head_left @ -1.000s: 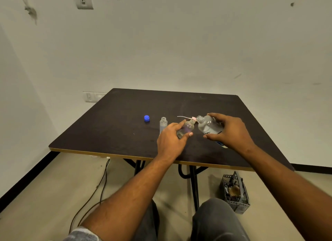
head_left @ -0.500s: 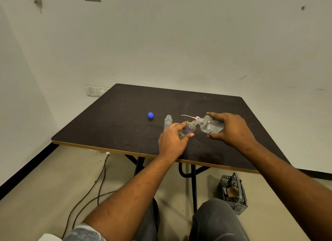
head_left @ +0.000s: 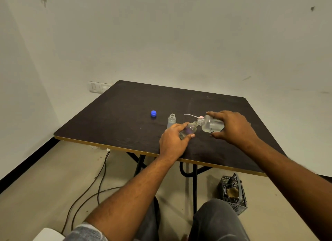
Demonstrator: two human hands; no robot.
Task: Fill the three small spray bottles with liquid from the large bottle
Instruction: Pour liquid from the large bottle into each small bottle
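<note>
Tipping sideways in the right hand [head_left: 233, 127], the large clear plastic bottle [head_left: 212, 126] has its open neck meeting the mouth of a small clear spray bottle [head_left: 188, 130], which tilts toward it. The right fingers are clamped over the large bottle's body from above; the left hand [head_left: 172, 142] has fingers and thumb curled round the small bottle, low over the dark brown desk [head_left: 116, 118]. Just left of them a second small clear bottle [head_left: 172, 120] stands upright and uncapped, and a round blue cap [head_left: 153, 113] lies farther left. Behind the bottles lies a spray top [head_left: 193, 116] with a thin white tube. A black mesh basket [head_left: 232, 192] sits on the floor [head_left: 45, 186].
</note>
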